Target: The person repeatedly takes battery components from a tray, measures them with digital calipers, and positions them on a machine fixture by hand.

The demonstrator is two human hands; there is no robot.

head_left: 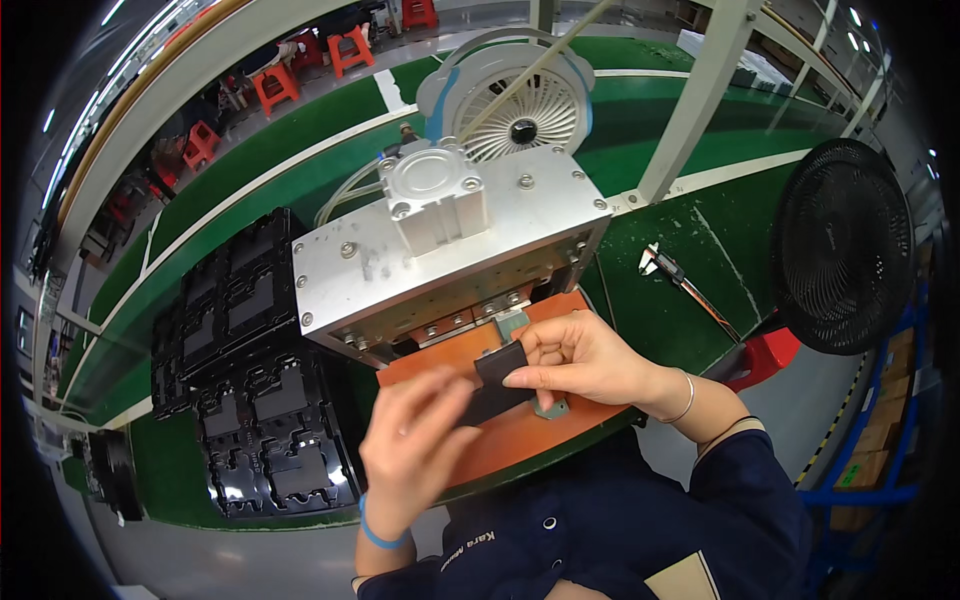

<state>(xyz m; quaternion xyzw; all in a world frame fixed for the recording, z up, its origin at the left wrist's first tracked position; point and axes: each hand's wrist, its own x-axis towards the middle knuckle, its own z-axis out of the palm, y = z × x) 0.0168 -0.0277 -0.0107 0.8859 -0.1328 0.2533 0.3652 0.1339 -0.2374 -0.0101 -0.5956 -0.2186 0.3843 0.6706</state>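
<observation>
Left hand, right hand grip one black part; two fans

Bright overhead light, fisheye-bent edges

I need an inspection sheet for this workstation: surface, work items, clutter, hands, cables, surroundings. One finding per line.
Surface: green bench with an orange plate under a metal press.
Job's things: small black part, held over the orange plate by both hands.
Clutter: stacked black trays on the left; caliper on the right.
Grippers: left hand and right hand both grip the black part.
Cables: pale hoses behind the press.
Surroundings: white fan, black fan, red stools.
</observation>
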